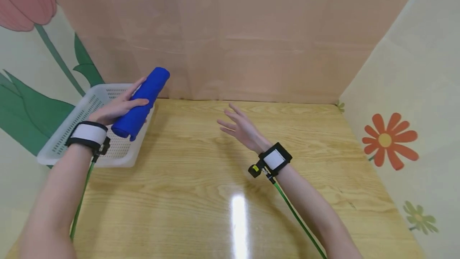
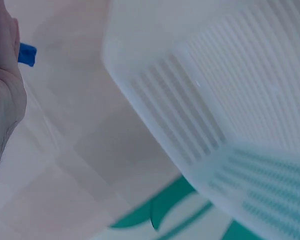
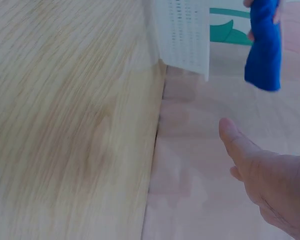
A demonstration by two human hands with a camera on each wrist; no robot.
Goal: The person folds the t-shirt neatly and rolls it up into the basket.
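Observation:
My left hand [image 1: 116, 109] grips a rolled-up blue cloth [image 1: 141, 101] around its middle, thumb on the near side and fingers behind. The roll slants over the right part of a white plastic basket [image 1: 84, 109], its upper end pointing toward the back wall. A small end of the blue cloth [image 2: 27, 54] shows past the hand in the left wrist view; the rest is hidden there. My right hand [image 1: 244, 129] is held over the table with fingers spread and nothing in it. From the right wrist view, the blue cloth [image 3: 265, 50] hangs beyond that hand's thumb.
The slotted basket stands at the back left of the wooden table [image 1: 187, 195], near the left wall panel with its printed tulip. A plain pinkish backdrop [image 1: 251, 43] rises behind the table. Green cables [image 1: 294, 211] run from both wrist cameras along the forearms.

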